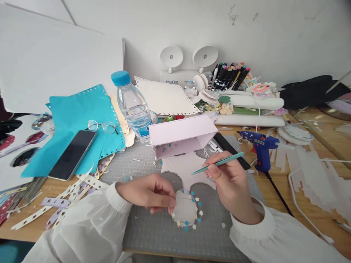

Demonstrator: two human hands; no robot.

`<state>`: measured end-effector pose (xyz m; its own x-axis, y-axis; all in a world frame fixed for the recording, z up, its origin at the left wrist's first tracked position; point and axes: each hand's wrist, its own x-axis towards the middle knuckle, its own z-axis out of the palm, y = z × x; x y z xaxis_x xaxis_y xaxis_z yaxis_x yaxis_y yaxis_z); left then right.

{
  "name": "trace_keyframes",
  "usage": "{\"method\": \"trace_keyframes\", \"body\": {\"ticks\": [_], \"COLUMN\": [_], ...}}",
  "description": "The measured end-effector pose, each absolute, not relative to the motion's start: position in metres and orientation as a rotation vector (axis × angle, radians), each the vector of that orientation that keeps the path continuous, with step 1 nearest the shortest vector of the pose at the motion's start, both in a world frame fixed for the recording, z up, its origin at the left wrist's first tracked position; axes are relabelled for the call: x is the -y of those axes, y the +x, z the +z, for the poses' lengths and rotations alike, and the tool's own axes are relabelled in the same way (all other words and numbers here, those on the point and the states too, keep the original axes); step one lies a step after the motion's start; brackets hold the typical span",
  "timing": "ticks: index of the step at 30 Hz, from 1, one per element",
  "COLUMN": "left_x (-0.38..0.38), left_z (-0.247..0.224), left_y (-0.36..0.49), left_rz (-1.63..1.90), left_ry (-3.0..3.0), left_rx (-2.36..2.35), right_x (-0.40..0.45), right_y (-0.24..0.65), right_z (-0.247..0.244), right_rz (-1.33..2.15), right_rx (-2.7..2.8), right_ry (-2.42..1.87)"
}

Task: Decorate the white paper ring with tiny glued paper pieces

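Note:
Between the thumb and fingers of my left hand [153,195] is the left edge of a round white paper disc [184,208]. Small blue and cream flowers on a thin strand ring the disc's rim. My right hand [229,182] grips teal tweezers [216,163], whose tip points left, above and apart from the disc. Behind both hands a pale lilac paper box [182,133] lies with its open side toward me, small flower bits inside. A pale sheet with a scalloped edge [186,166] spreads out in front of the box.
A grey cutting mat [153,237] covers the table under my hands. To the right stands a blue hot glue gun [260,146] with a cord. A water bottle [134,106], glasses [102,126], and a phone [73,155] on blue paper [79,109] are left. Markers [231,76] stand behind.

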<state>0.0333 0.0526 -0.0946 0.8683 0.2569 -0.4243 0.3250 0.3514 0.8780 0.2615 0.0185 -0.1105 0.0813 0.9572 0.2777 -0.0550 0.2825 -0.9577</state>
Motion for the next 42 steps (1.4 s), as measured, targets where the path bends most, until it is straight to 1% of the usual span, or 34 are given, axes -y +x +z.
{"method": "trace_keyframes", "body": {"ticks": [6,15,42], "left_x": [-0.053,-0.053,-0.054], "left_z": [-0.092,-0.092,-0.092], "left_y": [0.038,0.037,0.036], "left_rz": [0.030,0.005,-0.032], "left_ry": [1.234,1.230,1.240], "left_rx": [-0.523,-0.563,-0.592], "right_x": [-0.013,-0.014,-0.014], "right_y": [0.252,0.251,0.249], "right_z": [-0.103,-0.102,-0.109], "right_rz": [1.084,1.040,1.076], "right_rx": [1.385,1.514,1.529], "right_ry": [-1.009,-1.077,-1.101]}}
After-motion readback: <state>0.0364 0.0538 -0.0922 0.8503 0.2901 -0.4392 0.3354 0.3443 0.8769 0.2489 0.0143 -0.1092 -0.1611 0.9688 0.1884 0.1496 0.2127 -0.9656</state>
